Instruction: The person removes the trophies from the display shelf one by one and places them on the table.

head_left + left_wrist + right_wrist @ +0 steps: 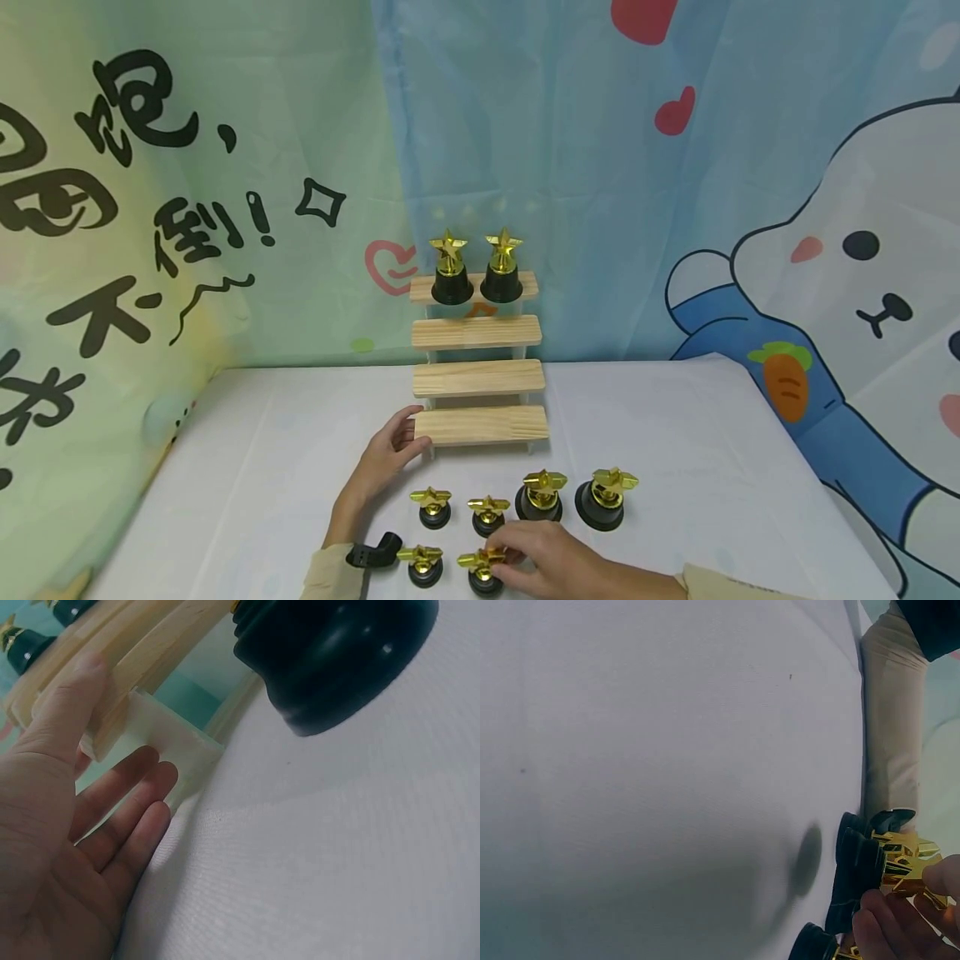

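Now, grip: right hand [555, 562] pinches the gold star of a small trophy [482, 569] at the table's [712, 450] near edge.
Steadying: left hand [390, 454], fingers relaxed, rests against the rack [480, 424].
Tip: lift straight up, clear of neighbouring trophies.

Small trophy [480, 570]: gold star on round black base, upright on the white cloth, front row, pinched at the star by the right hand [551, 567]. Stepped wooden stand [480, 425]: four pale plank tiers, upright behind the trophies; left hand [390, 454] touches the lowest plank's left end.
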The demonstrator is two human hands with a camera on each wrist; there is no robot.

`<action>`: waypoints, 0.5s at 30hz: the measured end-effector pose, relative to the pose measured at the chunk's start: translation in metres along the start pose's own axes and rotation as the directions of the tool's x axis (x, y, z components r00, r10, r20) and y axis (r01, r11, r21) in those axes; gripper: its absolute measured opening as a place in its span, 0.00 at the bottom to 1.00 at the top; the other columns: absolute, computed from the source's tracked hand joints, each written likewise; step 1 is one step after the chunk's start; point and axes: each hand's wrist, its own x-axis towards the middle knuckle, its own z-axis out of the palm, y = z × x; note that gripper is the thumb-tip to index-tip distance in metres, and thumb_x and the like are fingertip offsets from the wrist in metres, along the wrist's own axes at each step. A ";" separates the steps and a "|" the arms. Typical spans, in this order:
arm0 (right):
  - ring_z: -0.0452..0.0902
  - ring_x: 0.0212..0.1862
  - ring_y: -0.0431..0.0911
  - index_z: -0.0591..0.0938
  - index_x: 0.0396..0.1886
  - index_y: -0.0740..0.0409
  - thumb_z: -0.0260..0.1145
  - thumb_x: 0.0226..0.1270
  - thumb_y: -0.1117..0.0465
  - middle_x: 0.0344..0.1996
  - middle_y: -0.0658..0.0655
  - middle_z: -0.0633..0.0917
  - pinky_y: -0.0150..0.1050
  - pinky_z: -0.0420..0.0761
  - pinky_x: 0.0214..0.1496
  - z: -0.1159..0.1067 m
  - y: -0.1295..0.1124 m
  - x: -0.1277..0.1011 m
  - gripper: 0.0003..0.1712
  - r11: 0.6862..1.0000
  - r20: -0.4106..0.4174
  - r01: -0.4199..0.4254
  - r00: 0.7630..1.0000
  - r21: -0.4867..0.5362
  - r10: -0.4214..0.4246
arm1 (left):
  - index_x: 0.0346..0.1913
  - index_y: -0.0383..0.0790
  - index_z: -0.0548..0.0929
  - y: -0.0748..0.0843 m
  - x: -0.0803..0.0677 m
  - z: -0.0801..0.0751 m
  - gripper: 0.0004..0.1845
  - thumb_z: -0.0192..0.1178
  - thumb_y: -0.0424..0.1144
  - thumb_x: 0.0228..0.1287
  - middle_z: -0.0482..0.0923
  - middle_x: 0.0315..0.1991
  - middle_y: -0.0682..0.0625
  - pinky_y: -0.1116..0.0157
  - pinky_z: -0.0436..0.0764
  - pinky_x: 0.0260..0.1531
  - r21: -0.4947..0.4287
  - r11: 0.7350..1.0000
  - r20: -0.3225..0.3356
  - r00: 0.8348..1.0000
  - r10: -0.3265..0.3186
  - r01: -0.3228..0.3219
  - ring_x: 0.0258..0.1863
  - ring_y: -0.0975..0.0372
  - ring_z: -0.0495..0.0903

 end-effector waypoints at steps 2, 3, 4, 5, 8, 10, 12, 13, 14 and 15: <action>0.79 0.41 0.26 0.82 0.46 0.54 0.62 0.70 0.56 0.41 0.49 0.86 0.24 0.81 0.40 0.001 0.001 0.000 0.10 1.000 0.006 -0.007 1.000 0.004 0.007 | 0.68 0.42 0.69 0.000 0.000 0.000 0.32 0.66 0.38 0.62 0.82 0.53 0.42 0.72 0.79 0.45 0.003 1.000 0.001 1.000 0.000 0.000 0.50 0.54 0.82; 0.79 0.41 0.26 0.82 0.46 0.54 0.62 0.70 0.56 0.41 0.49 0.86 0.24 0.81 0.40 0.001 0.002 0.000 0.10 1.000 0.008 -0.004 1.000 0.006 0.004 | 0.68 0.43 0.69 0.000 0.000 -0.001 0.32 0.66 0.38 0.62 0.82 0.53 0.43 0.72 0.79 0.45 0.004 1.000 0.003 1.000 0.006 -0.006 0.49 0.55 0.82; 0.79 0.41 0.26 0.82 0.46 0.54 0.62 0.71 0.56 0.41 0.49 0.86 0.24 0.81 0.40 0.002 0.003 0.000 0.10 1.000 0.010 -0.001 1.000 0.009 0.001 | 0.68 0.44 0.69 0.000 0.000 -0.001 0.31 0.66 0.39 0.62 0.82 0.53 0.43 0.72 0.79 0.45 0.002 1.000 0.008 1.000 0.010 -0.010 0.49 0.55 0.82; 0.79 0.41 0.26 0.82 0.46 0.54 0.62 0.71 0.56 0.41 0.49 0.86 0.24 0.81 0.40 0.002 0.004 -0.001 0.10 1.000 0.010 0.003 1.000 0.010 -0.004 | 0.68 0.45 0.69 0.000 0.000 -0.002 0.31 0.66 0.39 0.62 0.82 0.53 0.44 0.72 0.79 0.45 -0.002 1.000 0.014 1.000 0.014 -0.014 0.49 0.56 0.82; 0.79 0.42 0.27 0.82 0.47 0.55 0.61 0.71 0.57 0.41 0.50 0.86 0.24 0.81 0.40 0.004 0.005 -0.001 0.10 1.000 0.009 0.020 1.000 0.014 -0.020 | 0.68 0.47 0.70 -0.001 0.000 -0.003 0.32 0.67 0.42 0.61 0.82 0.53 0.45 0.72 0.79 0.45 -0.010 1.000 0.027 0.999 0.020 -0.019 0.49 0.58 0.82; 0.78 0.41 0.26 0.82 0.46 0.55 0.61 0.71 0.57 0.41 0.50 0.86 0.24 0.81 0.41 0.005 0.006 -0.002 0.10 1.000 0.007 0.024 1.000 0.016 -0.024 | 0.68 0.48 0.70 -0.001 0.000 -0.004 0.32 0.67 0.44 0.61 0.82 0.53 0.46 0.72 0.79 0.46 -0.014 1.000 0.032 0.999 0.020 -0.020 0.49 0.59 0.82; 0.78 0.41 0.26 0.82 0.46 0.54 0.62 0.71 0.57 0.40 0.49 0.86 0.24 0.81 0.41 0.006 0.007 -0.002 0.09 1.000 0.003 0.025 1.000 0.012 -0.025 | 0.68 0.48 0.69 -0.001 0.000 -0.004 0.33 0.67 0.45 0.60 0.82 0.53 0.46 0.72 0.79 0.47 -0.013 1.000 0.034 0.999 0.021 -0.021 0.49 0.59 0.82; 0.78 0.41 0.26 0.82 0.46 0.54 0.62 0.71 0.57 0.40 0.49 0.86 0.24 0.81 0.41 0.006 0.007 -0.002 0.09 1.000 0.003 0.022 1.000 0.010 -0.022 | 0.68 0.48 0.69 -0.001 0.000 -0.004 0.33 0.67 0.45 0.60 0.82 0.53 0.45 0.72 0.79 0.47 -0.013 1.000 0.035 0.999 0.023 -0.022 0.49 0.59 0.82; 0.78 0.41 0.26 0.82 0.46 0.54 0.62 0.71 0.57 0.40 0.49 0.86 0.24 0.81 0.41 0.007 0.007 -0.003 0.09 1.000 0.002 0.021 1.000 0.009 -0.021 | 0.68 0.48 0.69 -0.001 0.000 -0.004 0.33 0.67 0.45 0.60 0.82 0.53 0.46 0.72 0.79 0.47 -0.010 1.000 0.036 0.999 0.023 -0.022 0.49 0.59 0.82; 0.78 0.41 0.26 0.82 0.45 0.54 0.62 0.71 0.57 0.40 0.48 0.86 0.24 0.81 0.41 0.007 0.008 -0.003 0.09 1.000 0.003 0.018 1.000 0.009 -0.018 | 0.68 0.48 0.69 -0.001 0.000 -0.004 0.33 0.67 0.45 0.60 0.82 0.53 0.45 0.72 0.79 0.47 -0.009 1.000 0.036 0.999 0.024 -0.024 0.49 0.59 0.82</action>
